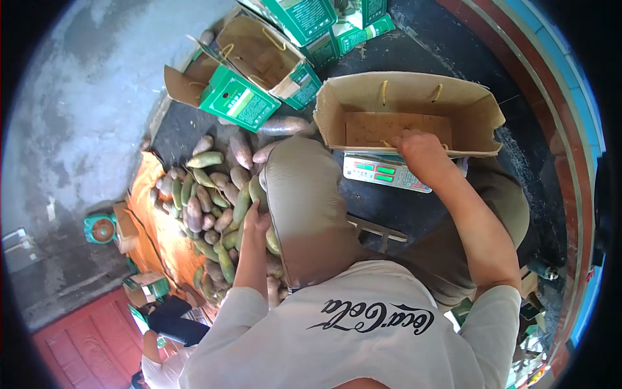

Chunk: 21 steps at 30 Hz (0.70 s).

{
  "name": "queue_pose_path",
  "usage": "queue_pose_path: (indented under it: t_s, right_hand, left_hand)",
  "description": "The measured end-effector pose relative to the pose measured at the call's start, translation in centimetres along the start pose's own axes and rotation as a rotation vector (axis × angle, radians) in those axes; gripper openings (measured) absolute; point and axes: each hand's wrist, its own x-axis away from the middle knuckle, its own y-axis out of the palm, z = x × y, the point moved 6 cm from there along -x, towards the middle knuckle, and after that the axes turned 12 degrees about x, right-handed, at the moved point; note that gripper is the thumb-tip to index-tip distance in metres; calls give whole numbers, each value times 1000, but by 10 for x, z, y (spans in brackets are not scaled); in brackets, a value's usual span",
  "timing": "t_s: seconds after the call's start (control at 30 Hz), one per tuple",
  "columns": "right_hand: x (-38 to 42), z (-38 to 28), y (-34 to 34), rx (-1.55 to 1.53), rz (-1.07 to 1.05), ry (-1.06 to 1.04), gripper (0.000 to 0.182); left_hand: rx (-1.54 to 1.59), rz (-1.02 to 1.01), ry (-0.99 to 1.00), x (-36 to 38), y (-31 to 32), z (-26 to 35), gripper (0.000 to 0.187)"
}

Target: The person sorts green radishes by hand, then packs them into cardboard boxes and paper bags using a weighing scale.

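At the edge of a pile of long green and purplish-brown vegetables [194, 214], my left hand [257, 222] is beside my knee. Its fingers are closed around a long green vegetable [242, 203], partly hidden by the hand. My right hand [418, 148] is curled over the near rim of an open cardboard box [408, 84] with yellow rope handles. The box's brown bottom shows, and it sits on a digital scale [385, 172] with lit green displays.
Another open box [256, 52] and a green carton [240, 100] stand beyond the pile. More green cartons [304, 19] are stacked at the top. Orange sheeting [152, 223] lies beside the pile. Another person's arm [151, 347] shows at lower left, near a small fan [100, 229].
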Motion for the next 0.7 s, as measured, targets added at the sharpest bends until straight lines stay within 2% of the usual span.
queue_pose_path:
  t_s: [0.03, 0.1, 0.13, 0.17, 0.27, 0.4, 0.43, 0.53, 0.57, 0.67, 0.7]
  right_hand:
    - [-1, 0, 0, 0, 37, -2, 20]
    - [-2, -2, 1, 1, 102, -9, 21]
    - [-2, 0, 1, -8, 106, 5, 20]
    - [-3, 1, 0, -18, 111, 18, 20]
    - [-6, 3, 5, -37, 102, 47, 18]
    - [-8, 4, 9, -40, 162, 69, 16]
    - [-8, 4, 8, -39, 154, 77, 16]
    - [-8, 3, 6, -32, 119, 98, 16]
    - [-9, 3, 6, -27, 102, 104, 16]
    - [-9, 2, 4, -11, 39, 110, 16]
    - [-9, 2, 4, -6, 16, 109, 17]
  left_hand:
    - [-57, -98, -34, 3, 5, 9, 38]
    - [-29, -151, 0, 4, 9, 23, 37]
    - [-13, -176, 15, 25, 25, 26, 36]
    - [-40, -113, 87, 49, 43, 31, 33]
    - [-156, -321, 248, 101, 95, 46, 29]
    - [-225, -503, 287, 165, 158, 53, 28]
    - [-327, -553, 318, 175, 170, 56, 32]
    - [-477, -630, 429, 217, 212, 47, 35]
    - [-534, -722, 448, 234, 229, 38, 37]
    - [-693, -895, 374, 257, 265, 15, 38]
    - [-753, -896, 396, 256, 273, 10, 40]
